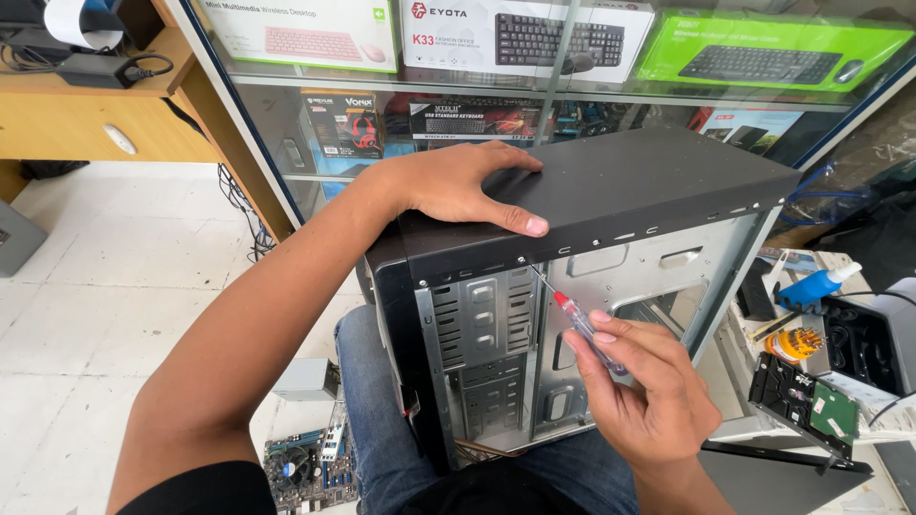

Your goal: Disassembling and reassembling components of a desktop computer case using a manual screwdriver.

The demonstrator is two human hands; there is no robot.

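While the black case (pixel 611 191) rests on the person's lap at the centre of the view, its open side faces the camera and shows bare metal bays and a back plate; its lower part is hidden behind the knees. The left hand (pixel 458 186) lies flat on the case top at 11 o'clock, fingers spread, gripping nothing. The right hand (pixel 639 386), at 5 o'clock, pinches a screwdriver (pixel 582 324) with a clear, red-tipped handle between thumb and fingertips; its thin shaft runs up to the case's top front edge, where the tip is too small to make out. A hard drive (pixel 806 405) lies at 4 o'clock, near a blue bottle (pixel 811 284). A motherboard (pixel 310 467) sits on the floor at 7 o'clock, partly cut off by the arm. Keyboard boxes (pixel 525 38) fill a glass cabinet at 12 o'clock.
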